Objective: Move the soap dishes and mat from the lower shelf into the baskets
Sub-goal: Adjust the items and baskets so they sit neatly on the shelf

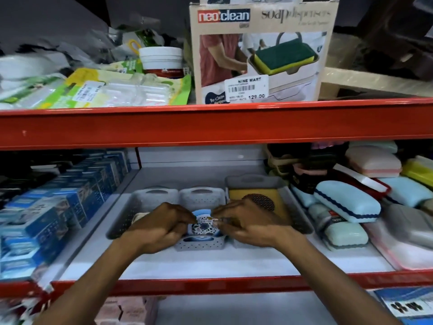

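Note:
Three grey perforated baskets stand side by side on the middle shelf. My left hand (159,225) and my right hand (243,221) both grip a small blue soap dish with a floral label (205,225), held over the middle basket (201,194). A beige item (138,216) shows in the left basket (131,207), mostly hidden by my left hand. In the right basket (255,181) lies a yellow mat with a brown round grid (269,198).
Blue boxes (58,207) are stacked on the left. Pastel soap cases (346,205) pile up on the right. A red shelf beam (210,125) runs overhead, with a soap dispenser box (260,52) above it. The shelf's red front edge (210,285) crosses above my forearms.

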A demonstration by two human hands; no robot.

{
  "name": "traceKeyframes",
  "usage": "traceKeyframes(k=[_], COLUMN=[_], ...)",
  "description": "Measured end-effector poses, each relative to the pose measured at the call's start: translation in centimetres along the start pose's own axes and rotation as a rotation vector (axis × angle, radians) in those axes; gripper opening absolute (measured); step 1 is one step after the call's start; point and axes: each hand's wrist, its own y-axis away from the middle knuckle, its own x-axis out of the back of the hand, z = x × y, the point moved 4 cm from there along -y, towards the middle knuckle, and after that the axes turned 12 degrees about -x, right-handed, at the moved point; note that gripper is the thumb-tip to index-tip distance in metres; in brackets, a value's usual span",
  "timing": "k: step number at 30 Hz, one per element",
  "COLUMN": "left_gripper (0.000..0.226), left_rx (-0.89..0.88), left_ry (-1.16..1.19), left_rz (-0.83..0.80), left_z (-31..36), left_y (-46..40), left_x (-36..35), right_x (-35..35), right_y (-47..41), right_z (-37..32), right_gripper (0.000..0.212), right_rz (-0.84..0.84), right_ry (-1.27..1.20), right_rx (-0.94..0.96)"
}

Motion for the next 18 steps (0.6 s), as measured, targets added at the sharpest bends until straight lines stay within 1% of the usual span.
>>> traceKeyframes(k=[3, 5, 9, 13, 18], left_gripper=[0.056, 0.05, 0.05, 0.045, 0.049], left_rx=[-0.041, -0.049, -0.055, -0.076, -0.076], left_ry=[0.02, 0.009, -0.027, -0.03, 0.046], left_rz=[-0.068, -0.098, -0.132, -0.117, -0.117], left_z=[0.6, 0.2, -0.6, -0.8, -0.3], left_y=[-0.3, 0.0, 0.0, -0.1, 0.9], left_x=[-0.7, -0.8, -1.2, -1.3, -0.8], right_x=[-1.3, -2.0, -2.6, -2.9, -2.7], right_y=[-0.6, -1.0, -1.3, -1.1, -0.9], right_z=[-0.8, -1.1, -1.5, -1.7, -1.9], right_gripper=[0.047, 0.043, 0.037, 0.035, 0.033], right_rz=[-0.084, -0.111, -0.099, -0.087, -0.077], right_ry=[0.1, 0.158, 0.17, 0.151, 0.131], right_rx=[0.001, -0.013, 0.01, 0.008, -0.004])
